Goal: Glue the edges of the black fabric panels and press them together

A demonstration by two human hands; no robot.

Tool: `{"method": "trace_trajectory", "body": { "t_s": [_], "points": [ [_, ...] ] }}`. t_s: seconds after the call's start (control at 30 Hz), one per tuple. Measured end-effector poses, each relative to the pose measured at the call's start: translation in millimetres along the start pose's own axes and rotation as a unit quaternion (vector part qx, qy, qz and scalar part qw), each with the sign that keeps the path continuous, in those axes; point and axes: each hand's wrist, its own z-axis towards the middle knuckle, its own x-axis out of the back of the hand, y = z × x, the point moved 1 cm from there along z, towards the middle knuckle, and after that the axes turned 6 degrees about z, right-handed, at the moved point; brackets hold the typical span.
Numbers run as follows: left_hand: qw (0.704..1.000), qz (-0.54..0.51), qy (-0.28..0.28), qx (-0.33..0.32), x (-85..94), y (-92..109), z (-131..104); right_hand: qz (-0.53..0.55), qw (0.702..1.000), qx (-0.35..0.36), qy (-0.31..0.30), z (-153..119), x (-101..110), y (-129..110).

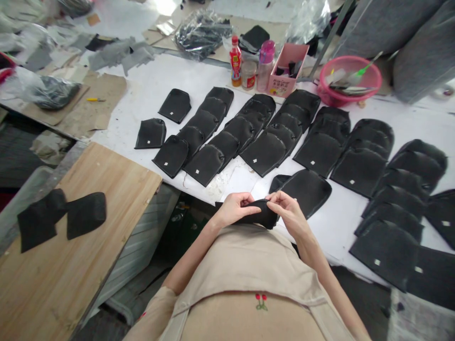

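Note:
Close to my body, at the table's front edge, both hands pinch one black padded piece (261, 217) along its upper edge. My left hand (239, 207) grips it on the left, thumb on top. On the right, the fingertips of my right hand (286, 208) close on the same edge. Just beyond lies another black piece (307, 189), flat on the white table, partly over a smaller dark one. Farther back, overlapping rows of similar black pieces (206, 161) bear small white stickers. What the folded underside of the held piece looks like is hidden.
A wooden board (117, 189) at the left carries two black pieces (87, 215). Along the back stand a red-capped bottle (235, 64), a glass jar (249, 78), a pink box (284, 83) and a pink basket (334, 97) of tools. A yellow cutter (95, 99) lies left.

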Motion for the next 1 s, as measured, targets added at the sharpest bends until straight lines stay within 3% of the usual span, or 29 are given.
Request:
{"method": "trace_trajectory", "body": {
  "t_s": [0.4, 0.57, 0.7, 0.83, 1.0],
  "points": [
    [0.988, -0.150, -0.014, 0.010, -9.0, -1, 0, 0.018, 0.999, -0.003, -0.042, -2, -6, -8],
    [0.986, -0.168, 0.019, 0.012, -4.8, 5, -1, -0.083, 0.994, 0.056, -0.043, -1, -3, -4],
    [0.988, -0.141, 0.060, 0.003, 2.8, 6, -1, -0.140, 0.986, 0.096, -0.012, -1, -1, -1],
    [0.996, -0.084, 0.012, 0.009, 10.4, 12, -2, -0.119, 0.986, 0.113, -0.004, -1, -7, -3],
    [0.992, 0.099, 0.026, -0.074, 20.1, 32, -5, -0.141, 0.981, 0.130, -0.019, 1, -20, -7]
  ]
}}
